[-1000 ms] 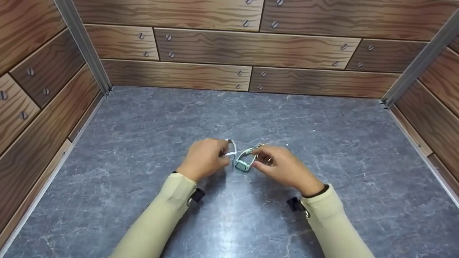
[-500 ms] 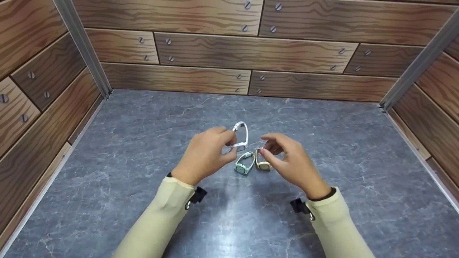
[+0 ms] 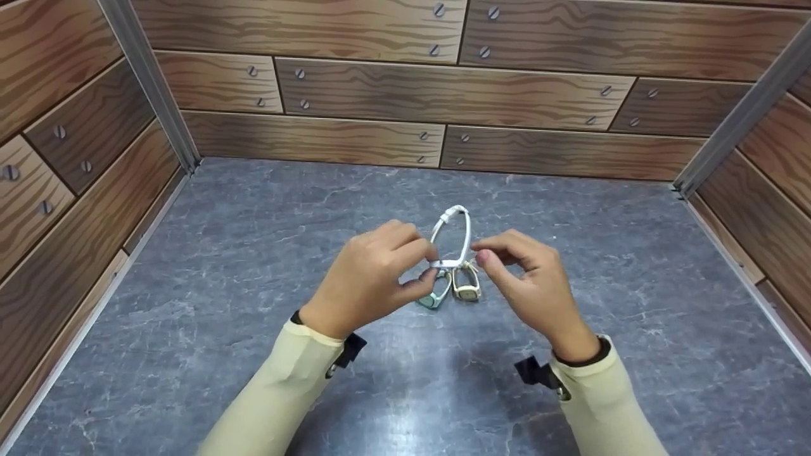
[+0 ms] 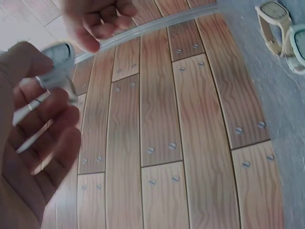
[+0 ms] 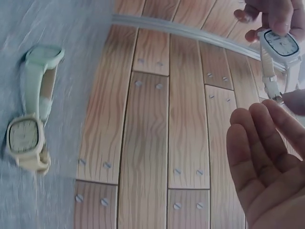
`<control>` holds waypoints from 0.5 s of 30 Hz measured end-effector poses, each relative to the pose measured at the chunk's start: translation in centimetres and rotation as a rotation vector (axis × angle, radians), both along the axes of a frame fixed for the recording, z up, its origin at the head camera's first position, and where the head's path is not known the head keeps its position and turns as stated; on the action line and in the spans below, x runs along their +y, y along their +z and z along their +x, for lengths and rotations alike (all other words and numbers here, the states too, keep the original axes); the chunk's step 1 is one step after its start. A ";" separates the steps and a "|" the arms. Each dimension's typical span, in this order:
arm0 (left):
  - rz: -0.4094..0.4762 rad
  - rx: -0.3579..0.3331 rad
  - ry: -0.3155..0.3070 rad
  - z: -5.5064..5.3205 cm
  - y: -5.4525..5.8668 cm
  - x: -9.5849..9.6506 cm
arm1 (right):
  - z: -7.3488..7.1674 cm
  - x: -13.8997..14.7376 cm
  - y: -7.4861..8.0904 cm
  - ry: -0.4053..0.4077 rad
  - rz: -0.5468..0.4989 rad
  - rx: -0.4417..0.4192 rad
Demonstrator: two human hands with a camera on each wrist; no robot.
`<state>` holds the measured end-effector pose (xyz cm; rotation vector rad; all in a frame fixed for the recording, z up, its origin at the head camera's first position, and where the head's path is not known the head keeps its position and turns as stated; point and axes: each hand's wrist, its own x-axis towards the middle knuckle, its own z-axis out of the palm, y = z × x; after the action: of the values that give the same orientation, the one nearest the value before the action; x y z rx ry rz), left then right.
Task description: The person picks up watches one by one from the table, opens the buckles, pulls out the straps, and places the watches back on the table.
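Tabletop (image 3: 285,209), one: grey-blue, marbled with thin pale veins, a bright glare on its near part, a tiny pale speck to the right of the hands. Walls, three on my head feed: back wall (image 3: 361,82), left wall (image 3: 95,145) and right wall (image 3: 770,177), all in wood-plank pattern with slotted screw heads. Posts, two: grey left post (image 3: 152,88) and grey right post (image 3: 728,120), one at each back corner.

White watch (image 5: 281,44), one: strap fastened in a loop, held above the tabletop by the left hand (image 3: 377,272), whose thumb and fingers pinch it at the case. Right hand (image 3: 526,272): fingers extended and slightly bent, just beside the strap; I cannot tell whether they touch it.

Cream watch (image 3: 467,292) and green watch (image 3: 432,300), one each: looped, side by side on the tabletop below the white one, the green to the left and partly hidden by the left hand. Sleeves (image 3: 279,386), two: pale yellow, each with a black clip (image 3: 350,350) at the wrist.
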<state>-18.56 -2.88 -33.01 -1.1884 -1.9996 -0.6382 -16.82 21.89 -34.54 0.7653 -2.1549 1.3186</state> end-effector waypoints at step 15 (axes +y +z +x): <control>-0.077 0.056 -0.054 0.1 -0.4 0.5 | 0.5 -0.5 0.6 0.143 -0.272 -0.351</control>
<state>-18.51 -2.36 -33.39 -1.2959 -1.9667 -0.5531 -16.34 21.39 -33.95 0.6227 -2.1404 1.8952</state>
